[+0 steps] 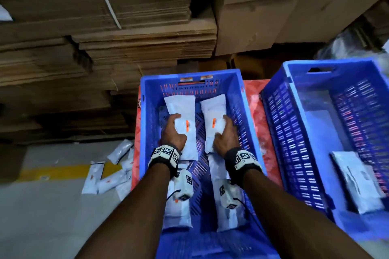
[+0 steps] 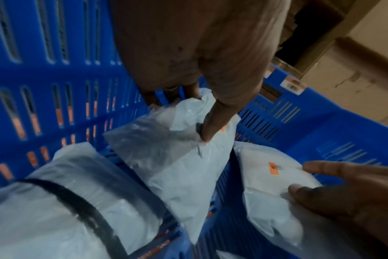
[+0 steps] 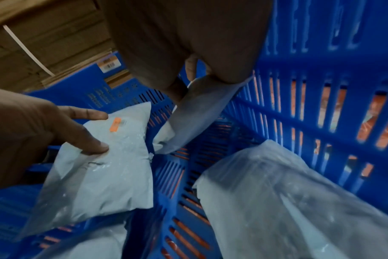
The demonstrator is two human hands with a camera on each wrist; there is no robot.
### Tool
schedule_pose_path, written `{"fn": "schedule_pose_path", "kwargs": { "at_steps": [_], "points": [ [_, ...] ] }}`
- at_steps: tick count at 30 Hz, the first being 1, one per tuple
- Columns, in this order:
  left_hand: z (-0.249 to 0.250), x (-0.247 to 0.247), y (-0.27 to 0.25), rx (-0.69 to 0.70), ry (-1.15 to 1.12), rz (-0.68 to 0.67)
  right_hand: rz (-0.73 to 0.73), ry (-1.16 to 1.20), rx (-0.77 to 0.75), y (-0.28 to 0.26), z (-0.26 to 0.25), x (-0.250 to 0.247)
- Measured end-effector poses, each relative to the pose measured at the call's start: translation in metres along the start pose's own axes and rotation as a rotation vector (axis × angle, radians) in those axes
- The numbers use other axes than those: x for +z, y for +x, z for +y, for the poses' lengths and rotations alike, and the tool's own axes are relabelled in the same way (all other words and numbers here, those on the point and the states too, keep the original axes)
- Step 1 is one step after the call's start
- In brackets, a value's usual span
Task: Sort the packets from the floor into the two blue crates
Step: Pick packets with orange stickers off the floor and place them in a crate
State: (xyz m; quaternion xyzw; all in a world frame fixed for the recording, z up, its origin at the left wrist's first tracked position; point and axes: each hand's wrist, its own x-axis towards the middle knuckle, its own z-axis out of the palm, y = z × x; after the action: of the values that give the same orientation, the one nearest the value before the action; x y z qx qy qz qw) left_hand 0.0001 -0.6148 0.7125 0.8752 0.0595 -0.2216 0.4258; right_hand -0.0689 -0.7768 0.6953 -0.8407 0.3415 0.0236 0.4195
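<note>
Both hands are inside the middle blue crate [image 1: 147,115]. My left hand [image 1: 175,125] grips a white packet [image 1: 181,105] with an orange sticker; in the left wrist view the thumb [image 2: 213,126] pinches that packet [image 2: 177,161] against the fingers behind it. My right hand [image 1: 223,129] grips a second white packet [image 1: 212,107], fingers curled over its right edge. The right wrist view shows this packet [image 3: 202,108] hanging tilted from the hand. Two more packets [image 1: 179,214] lie in the crate under my wrists. Several packets [image 1: 111,172] lie on the floor to the left.
The second blue crate [image 1: 294,94] stands to the right with a packet [image 1: 357,183] in its near end. A red sheet [image 1: 254,101] shows between the crates. Stacked flat cardboard [image 1: 105,48] and boxes [image 1: 263,17] rise right behind them. A yellow line [image 1: 54,171] marks the grey floor.
</note>
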Motion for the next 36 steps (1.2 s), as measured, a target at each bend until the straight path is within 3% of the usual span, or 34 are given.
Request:
{"fn": "schedule_pose_path", "kwargs": {
  "at_steps": [5, 9, 12, 15, 18, 22, 25, 28, 36],
  "points": [
    [-0.012, 0.008, 0.016, -0.068, 0.074, -0.059, 0.037, -0.031, -0.004, 0.008, 0.018, 0.016],
    [-0.026, 0.010, 0.018, -0.063, 0.211, 0.001, -0.007, -0.117, -0.010, 0.010, 0.025, 0.023],
    [-0.027, 0.010, 0.019, 0.002, 0.259, 0.078, 0.001, -0.154, 0.003, 0.009, 0.019, 0.024],
    [-0.015, 0.013, 0.022, 0.135, 0.339, 0.107, 0.031, -0.228, -0.099, 0.006, 0.009, 0.024],
    [-0.005, 0.023, 0.021, 0.206, 0.595, -0.016, -0.007, -0.362, -0.196, 0.005, 0.010, 0.030],
    [-0.019, 0.037, 0.027, 0.130, 0.802, -0.184, -0.099, -0.500, -0.204, 0.012, 0.033, 0.040],
    [-0.034, 0.034, 0.030, 0.083, 0.813, -0.217, -0.105, -0.537, -0.219, 0.018, 0.048, 0.041],
    [-0.040, 0.029, 0.026, 0.122, 0.854, -0.173, -0.119, -0.551, -0.222, 0.020, 0.050, 0.039],
    [-0.032, 0.029, 0.024, 0.155, 0.795, -0.093, 0.030, -0.454, -0.250, 0.011, 0.038, 0.042]
  ]
}}
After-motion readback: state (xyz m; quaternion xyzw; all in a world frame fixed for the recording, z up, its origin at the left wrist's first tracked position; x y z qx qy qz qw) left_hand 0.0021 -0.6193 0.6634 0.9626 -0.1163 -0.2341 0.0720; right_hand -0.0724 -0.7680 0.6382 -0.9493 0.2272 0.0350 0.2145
